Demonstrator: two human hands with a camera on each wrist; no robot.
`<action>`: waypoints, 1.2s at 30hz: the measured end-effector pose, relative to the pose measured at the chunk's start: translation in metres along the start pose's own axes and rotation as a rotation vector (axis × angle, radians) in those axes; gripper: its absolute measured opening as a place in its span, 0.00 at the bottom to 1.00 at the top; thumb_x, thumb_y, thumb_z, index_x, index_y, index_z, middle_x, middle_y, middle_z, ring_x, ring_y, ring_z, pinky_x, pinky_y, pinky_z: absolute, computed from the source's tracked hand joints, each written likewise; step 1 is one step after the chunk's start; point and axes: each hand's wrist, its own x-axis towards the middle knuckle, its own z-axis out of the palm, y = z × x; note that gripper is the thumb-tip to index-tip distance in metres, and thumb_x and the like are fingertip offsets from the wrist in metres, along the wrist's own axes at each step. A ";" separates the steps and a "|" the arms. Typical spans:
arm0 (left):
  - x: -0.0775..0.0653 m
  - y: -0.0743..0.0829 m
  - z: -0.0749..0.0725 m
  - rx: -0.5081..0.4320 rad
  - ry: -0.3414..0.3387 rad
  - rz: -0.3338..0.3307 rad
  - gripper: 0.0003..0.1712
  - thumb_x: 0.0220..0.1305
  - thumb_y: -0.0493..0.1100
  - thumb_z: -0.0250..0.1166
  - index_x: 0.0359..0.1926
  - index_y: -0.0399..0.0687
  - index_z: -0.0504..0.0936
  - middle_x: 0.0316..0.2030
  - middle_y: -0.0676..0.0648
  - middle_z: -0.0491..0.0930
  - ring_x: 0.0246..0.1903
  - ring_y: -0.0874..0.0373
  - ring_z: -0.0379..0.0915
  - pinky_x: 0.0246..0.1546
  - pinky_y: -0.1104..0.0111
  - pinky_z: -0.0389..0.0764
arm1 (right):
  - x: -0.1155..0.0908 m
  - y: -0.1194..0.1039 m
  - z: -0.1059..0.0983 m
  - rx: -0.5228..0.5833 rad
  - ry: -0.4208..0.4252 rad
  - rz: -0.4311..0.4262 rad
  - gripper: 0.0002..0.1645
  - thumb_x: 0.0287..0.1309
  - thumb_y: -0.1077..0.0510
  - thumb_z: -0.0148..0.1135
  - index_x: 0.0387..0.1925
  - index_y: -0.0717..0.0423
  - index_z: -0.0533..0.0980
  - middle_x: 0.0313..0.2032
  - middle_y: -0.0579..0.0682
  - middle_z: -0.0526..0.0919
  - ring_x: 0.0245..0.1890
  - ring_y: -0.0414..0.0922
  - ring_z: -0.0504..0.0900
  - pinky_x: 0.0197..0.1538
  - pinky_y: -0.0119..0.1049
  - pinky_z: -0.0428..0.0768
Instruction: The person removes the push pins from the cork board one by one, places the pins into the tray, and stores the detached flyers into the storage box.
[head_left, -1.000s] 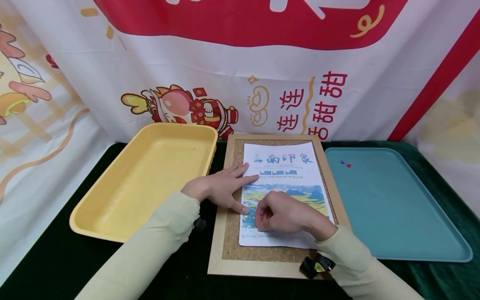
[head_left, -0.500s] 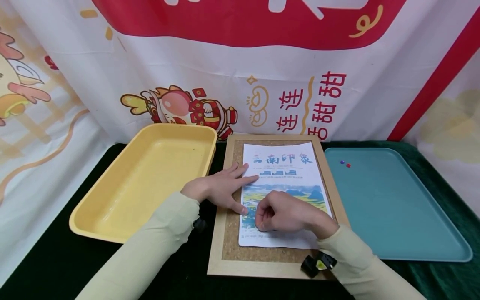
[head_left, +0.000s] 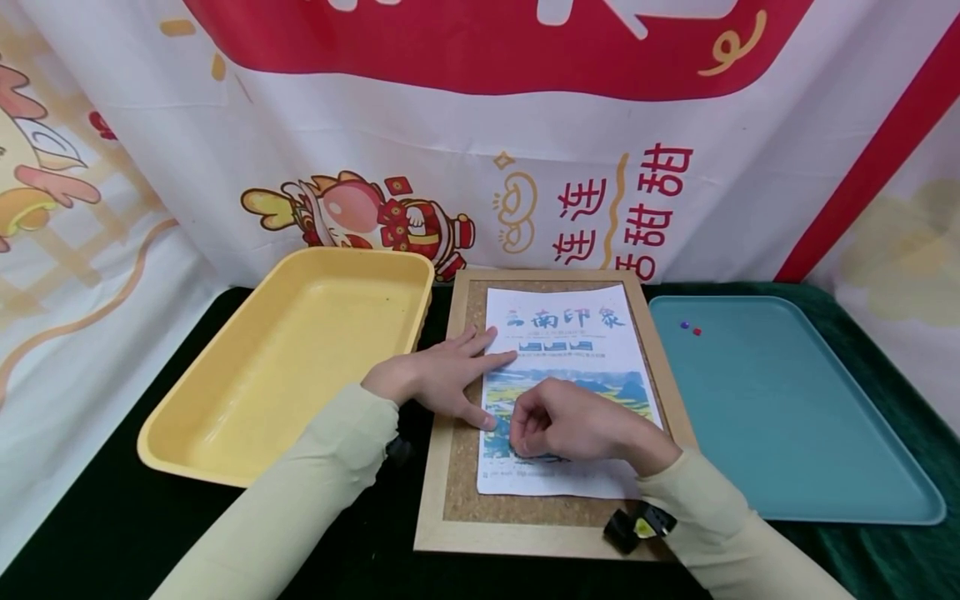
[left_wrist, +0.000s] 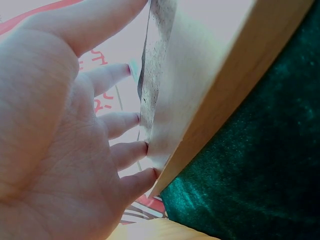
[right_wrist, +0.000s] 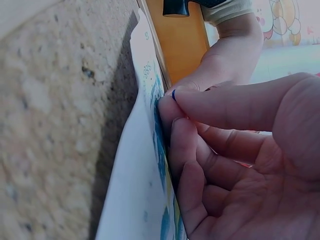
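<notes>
A printed paper sheet (head_left: 570,312) with a landscape picture lies on a wood-framed cork board (head_left: 525,508). My left hand (head_left: 442,375) is spread over the board's left side, its fingers and thumb resting on the sheet's left edge. Over the picture's lower left, my right hand (head_left: 573,423) pinches a small blue push pin (right_wrist: 173,94) between thumb and index finger. Only a blue sliver of the pin shows in the right wrist view; its tip is hidden. There, the sheet's lower edge bows up from the cork (right_wrist: 55,130).
A yellow tray (head_left: 217,477) stands left of the board. To the right is a blue-green tray (head_left: 795,417), with a purple pin (head_left: 685,325) and a red pin (head_left: 697,332) near its far left corner. Dark green cloth (head_left: 375,558) covers the table; a printed curtain (head_left: 480,125) hangs behind.
My right hand has risen very slightly at the knuckles, staying at the same spot on the sheet. The left hand stays in place.
</notes>
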 end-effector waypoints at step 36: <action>0.000 0.000 0.000 0.009 0.003 0.009 0.57 0.67 0.70 0.69 0.86 0.68 0.49 0.87 0.45 0.30 0.86 0.39 0.22 0.84 0.42 0.42 | -0.008 0.010 -0.028 -0.025 0.184 0.019 0.05 0.67 0.64 0.69 0.36 0.53 0.88 0.34 0.48 0.89 0.32 0.44 0.82 0.43 0.40 0.81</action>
